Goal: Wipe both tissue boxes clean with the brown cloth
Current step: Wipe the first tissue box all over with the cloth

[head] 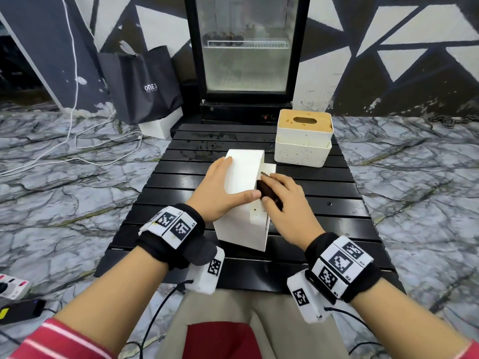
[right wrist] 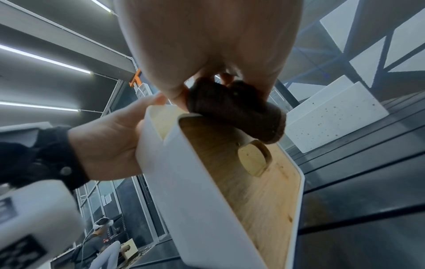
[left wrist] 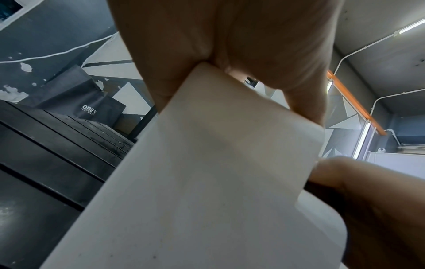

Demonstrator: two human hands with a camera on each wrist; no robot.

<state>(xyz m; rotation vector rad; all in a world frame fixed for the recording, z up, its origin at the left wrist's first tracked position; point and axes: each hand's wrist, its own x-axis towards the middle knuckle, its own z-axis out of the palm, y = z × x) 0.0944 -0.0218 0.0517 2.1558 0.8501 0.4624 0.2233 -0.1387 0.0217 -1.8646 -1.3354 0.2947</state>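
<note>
A white tissue box stands tipped on its side in the middle of the black slatted table, its wooden lid facing right. My left hand grips the box from the left and top, thumb along the upper edge. My right hand holds the bunched brown cloth against the box's upper right edge; in the right wrist view the cloth sits on the lid's top rim. The second tissue box, white with a wooden slotted lid, stands upright at the table's far right.
A glass-door fridge stands behind the table, a dark shopping bag to its left. Cables trail over the marble floor. Power strips lie at the lower left.
</note>
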